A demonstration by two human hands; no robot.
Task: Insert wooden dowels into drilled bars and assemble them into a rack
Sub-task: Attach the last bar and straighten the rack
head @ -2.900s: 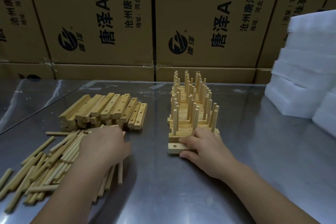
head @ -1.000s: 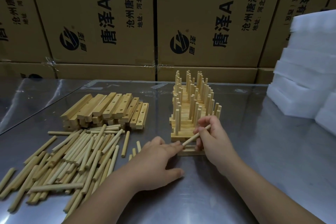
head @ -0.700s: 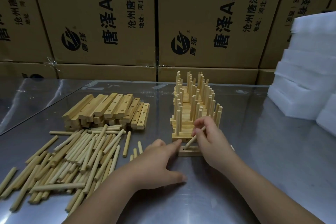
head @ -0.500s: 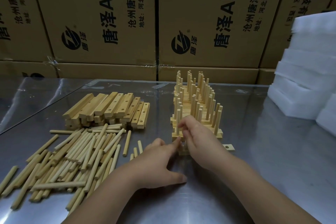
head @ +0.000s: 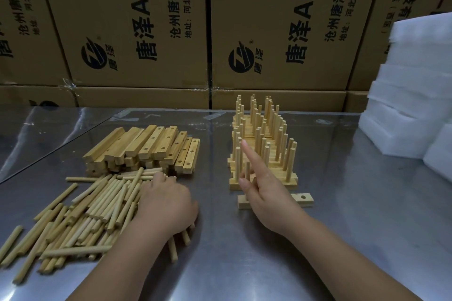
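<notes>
A single drilled bar (head: 303, 199) lies flat on the steel table just in front of the stack of finished bars with upright dowels (head: 265, 139). My right hand (head: 267, 197) covers the bar's left part. Its thumb and a curled finger pinch a dowel (head: 247, 170) standing upright there, while the index finger points up. My left hand (head: 166, 200) lies palm down on the right edge of the loose dowel pile (head: 97, 203); its fingertips are hidden among the dowels. A heap of empty drilled bars (head: 146, 144) sits behind that pile.
Cardboard cartons (head: 146, 32) wall off the back of the table (head: 244, 264). White foam blocks (head: 403, 117) are stacked at the right. A few stray dowels (head: 172, 249) lie near my left wrist.
My left hand left the bar and moved back left onto the dowel pile. My right hand stood the dowel upright at the bar's left end and raised its index finger.
</notes>
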